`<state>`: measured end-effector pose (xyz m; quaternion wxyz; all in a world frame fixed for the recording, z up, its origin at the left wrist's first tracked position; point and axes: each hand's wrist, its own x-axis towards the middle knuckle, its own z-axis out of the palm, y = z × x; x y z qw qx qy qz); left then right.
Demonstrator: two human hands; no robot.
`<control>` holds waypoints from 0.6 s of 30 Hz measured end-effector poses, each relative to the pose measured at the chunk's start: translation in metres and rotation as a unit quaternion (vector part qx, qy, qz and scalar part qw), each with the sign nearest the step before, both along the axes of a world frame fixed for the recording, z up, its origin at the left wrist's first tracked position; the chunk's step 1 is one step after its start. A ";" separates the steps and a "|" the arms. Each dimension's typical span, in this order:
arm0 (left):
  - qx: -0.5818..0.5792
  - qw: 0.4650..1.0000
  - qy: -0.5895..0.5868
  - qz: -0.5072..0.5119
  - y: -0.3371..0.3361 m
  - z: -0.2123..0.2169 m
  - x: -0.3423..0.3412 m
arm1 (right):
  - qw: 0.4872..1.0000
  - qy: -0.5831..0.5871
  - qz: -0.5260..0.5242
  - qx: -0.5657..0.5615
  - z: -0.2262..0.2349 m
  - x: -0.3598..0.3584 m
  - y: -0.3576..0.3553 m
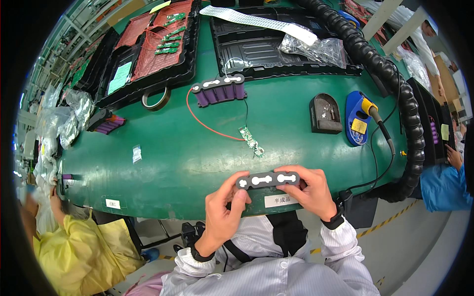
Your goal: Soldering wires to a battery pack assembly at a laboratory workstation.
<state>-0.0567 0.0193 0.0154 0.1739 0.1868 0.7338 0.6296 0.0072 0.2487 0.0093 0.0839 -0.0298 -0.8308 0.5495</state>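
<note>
Between my two hands is a battery pack [267,180] with a dark grey end holder and white-covered contact strips facing up. My left hand [224,209] grips its left end, thumb in front and fingers behind. The right hand [311,190] pinches the other end the same way. Farther off stands a purple battery pack [219,92] in a black holder. A red wire [210,121] and a dark wire link it to a small green circuit board [252,142] lying on the table.
A soldering iron [371,109] rests in a blue stand [356,121] beside a black open box [326,113]. A thick black hose [414,128] curves along the right. Black trays [291,74] line the back. Another battery pack [106,122] and a tape roll [156,101] lie left. People sit both sides.
</note>
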 end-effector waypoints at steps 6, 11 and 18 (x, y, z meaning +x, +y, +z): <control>0.009 0.995 0.064 0.069 0.006 0.002 -0.002 | 1.000 -0.020 -0.012 0.020 0.000 0.002 -0.001; -0.030 0.996 0.039 0.068 0.010 0.012 -0.002 | 1.000 0.001 -0.013 0.005 -0.004 0.003 -0.001; -0.028 0.996 0.027 0.083 0.014 0.013 -0.003 | 1.000 -0.003 -0.013 0.014 -0.002 0.004 -0.001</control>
